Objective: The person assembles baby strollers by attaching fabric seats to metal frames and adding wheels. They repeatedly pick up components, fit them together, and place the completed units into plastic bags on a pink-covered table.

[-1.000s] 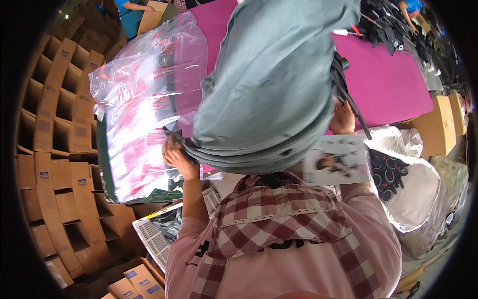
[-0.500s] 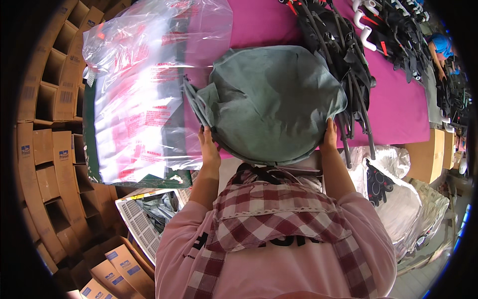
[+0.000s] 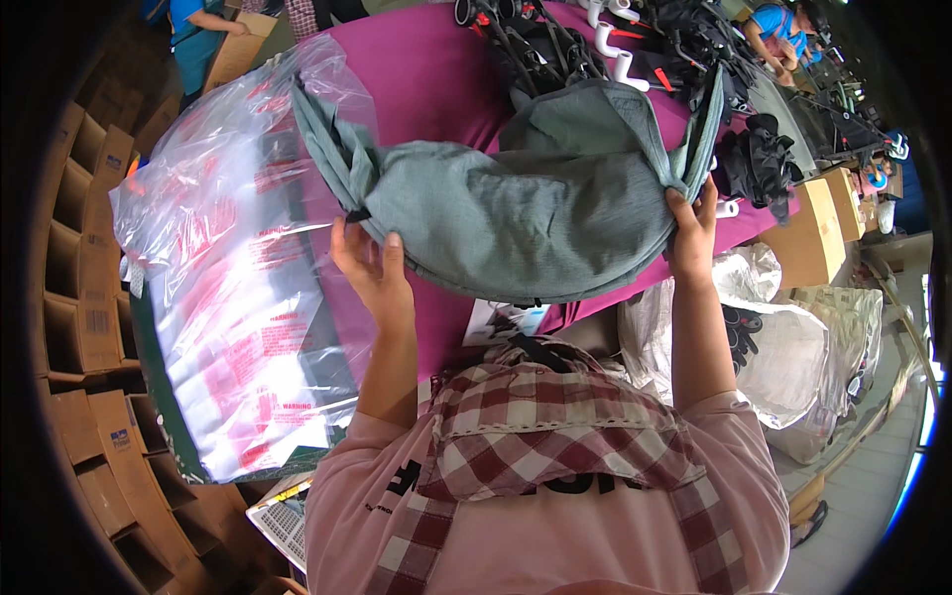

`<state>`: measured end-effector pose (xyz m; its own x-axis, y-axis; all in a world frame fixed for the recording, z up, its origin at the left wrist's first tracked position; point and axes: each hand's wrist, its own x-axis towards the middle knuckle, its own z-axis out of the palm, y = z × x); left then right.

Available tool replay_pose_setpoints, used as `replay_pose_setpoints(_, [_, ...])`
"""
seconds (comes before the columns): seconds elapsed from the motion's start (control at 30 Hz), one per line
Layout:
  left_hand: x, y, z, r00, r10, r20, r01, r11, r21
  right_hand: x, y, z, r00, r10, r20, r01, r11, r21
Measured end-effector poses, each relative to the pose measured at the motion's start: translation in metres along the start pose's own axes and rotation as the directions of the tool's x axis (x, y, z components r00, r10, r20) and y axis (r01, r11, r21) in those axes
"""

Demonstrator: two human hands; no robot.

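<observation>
A grey-green fabric canopy (image 3: 526, 223) is held up in front of me, over the purple-covered table. Its lower edge bows in a smooth curve, and loose flaps rise at its left and right ends. My left hand (image 3: 375, 268) has hold of the lower left edge beside a small black tab, with the thumb in front and the fingers partly behind the cloth. At the right end, my right hand (image 3: 692, 228) pinches the cloth where the flap folds up. The canopy's back side is hidden.
Clear plastic bags (image 3: 238, 297) with red print lie stacked on the table's left. Folded black stroller frames (image 3: 545, 50) lie beyond the canopy. A booklet (image 3: 504, 322) sits at the near table edge. Cartons (image 3: 79, 248) line the left; white sacks (image 3: 773, 347) stand right. Other people work farther off.
The canopy has gone from a flat, round spread to a lifted, folded shape with its end flaps upright. Both hands have moved up and apart. My view has shifted, and more of the table shows.
</observation>
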<state>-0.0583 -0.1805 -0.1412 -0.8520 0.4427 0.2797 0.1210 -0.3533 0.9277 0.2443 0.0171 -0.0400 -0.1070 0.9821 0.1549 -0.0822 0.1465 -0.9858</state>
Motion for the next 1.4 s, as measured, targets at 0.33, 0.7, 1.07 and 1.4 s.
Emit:
replay_pose_setpoints(0.33, [-0.014, -0.058, 0.052, 0.978, -0.16, -0.137, 0.168, 0.985, 0.049, 0.056, 0.058, -0.007, 0.976, 0.125, 0.18, -0.104, 0.987, -0.118])
replay_pose_setpoints(0.7, [-0.044, -0.052, 0.139, 0.84, -0.34, -0.423, 0.376, 0.927, 0.001, 0.217, 0.122, -0.017, 0.962, 0.177, 0.208, -0.154, 0.981, -0.119])
replay_pose_setpoints(1.07, [-0.02, -0.094, 0.213, 0.869, -0.341, -0.358, 0.384, 0.922, 0.054, 0.157, 0.171, -0.001, 0.925, 0.271, 0.267, -0.307, 0.946, 0.105])
replay_pose_setpoints(1.4, [0.092, -0.093, 0.298, 0.971, -0.198, 0.134, 0.161, 0.956, 0.246, 0.276, 0.104, 0.019, 0.943, -0.148, 0.297, 0.198, 0.97, -0.144])
